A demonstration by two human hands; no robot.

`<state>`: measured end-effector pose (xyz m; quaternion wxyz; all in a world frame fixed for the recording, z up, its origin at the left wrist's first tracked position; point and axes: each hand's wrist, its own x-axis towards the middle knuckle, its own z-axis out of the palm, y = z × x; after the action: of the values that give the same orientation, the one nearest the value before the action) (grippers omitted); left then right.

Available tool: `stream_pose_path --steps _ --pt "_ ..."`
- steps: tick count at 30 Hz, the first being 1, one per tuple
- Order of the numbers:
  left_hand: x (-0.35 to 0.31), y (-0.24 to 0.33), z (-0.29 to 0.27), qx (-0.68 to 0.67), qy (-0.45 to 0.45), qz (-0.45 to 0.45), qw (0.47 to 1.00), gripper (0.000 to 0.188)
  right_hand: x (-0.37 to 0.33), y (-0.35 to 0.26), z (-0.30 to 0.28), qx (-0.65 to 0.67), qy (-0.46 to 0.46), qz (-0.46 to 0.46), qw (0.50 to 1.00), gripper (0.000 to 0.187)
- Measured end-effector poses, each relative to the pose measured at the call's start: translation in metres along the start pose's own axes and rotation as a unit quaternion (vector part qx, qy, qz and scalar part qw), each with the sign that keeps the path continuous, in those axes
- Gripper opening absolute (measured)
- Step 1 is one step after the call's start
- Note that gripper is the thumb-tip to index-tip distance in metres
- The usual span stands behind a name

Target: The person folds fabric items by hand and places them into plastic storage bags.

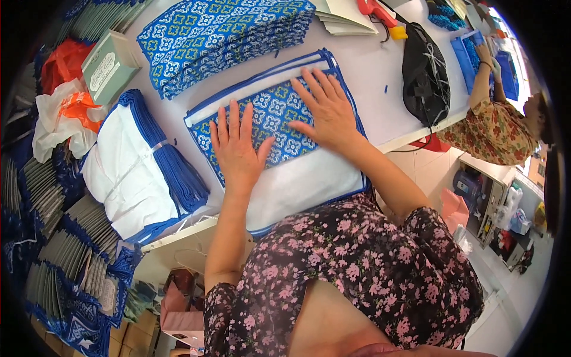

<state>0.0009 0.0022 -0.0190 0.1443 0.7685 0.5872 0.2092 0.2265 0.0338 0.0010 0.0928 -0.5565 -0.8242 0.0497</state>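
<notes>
A white cloth with blue edging (291,191) lies in front of me over the table's near edge, with a blue flower-patterned section (275,129) across its middle. My left hand (239,146) rests flat on the left part of that section, fingers spread. Farther right, my right hand (326,114) presses flat on the same section, its fingertips near the cloth's far edge. Neither hand grips anything. Just beyond stands a thick stack of blue patterned cloths (220,38). To the left lies a tied bundle of white cloths with blue edges (132,172).
A green-and-white box (111,68), a white plastic bag (62,122) and many packed blue cloths with cards (77,268) crowd the left. White cards (348,16), a red handheld tool (377,11) and a black mesh bag (425,74) lie at the back right. Another person (496,131) works beside a blue basket (466,53).
</notes>
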Motion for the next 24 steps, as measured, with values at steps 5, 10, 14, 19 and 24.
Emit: stream_pose_path --steps 5,10,14,19,24 --pt "0.013 -0.01 0.016 -0.016 0.025 0.008 1.0 0.074 0.014 0.011 0.014 0.037 0.042 0.017 0.998 0.082" --pt "0.023 -0.02 0.016 -0.082 0.085 0.024 0.993 0.069 0.029 0.023 0.012 -0.03 0.099 0.043 0.994 0.081" --pt "-0.014 -0.023 -0.011 -0.197 0.035 0.063 0.978 0.057 -0.009 0.033 -0.016 0.069 -0.069 -0.151 0.984 0.069" --pt "-0.028 -0.027 -0.002 -0.004 -0.01 0.074 0.997 0.043 -0.026 0.053 0.013 -0.02 0.002 -0.168 0.986 0.05" --pt "-0.004 -0.05 -0.017 -0.042 -0.007 0.043 0.998 0.033 0.014 0.05 -0.032 0.064 -0.154 -0.02 0.986 0.03"
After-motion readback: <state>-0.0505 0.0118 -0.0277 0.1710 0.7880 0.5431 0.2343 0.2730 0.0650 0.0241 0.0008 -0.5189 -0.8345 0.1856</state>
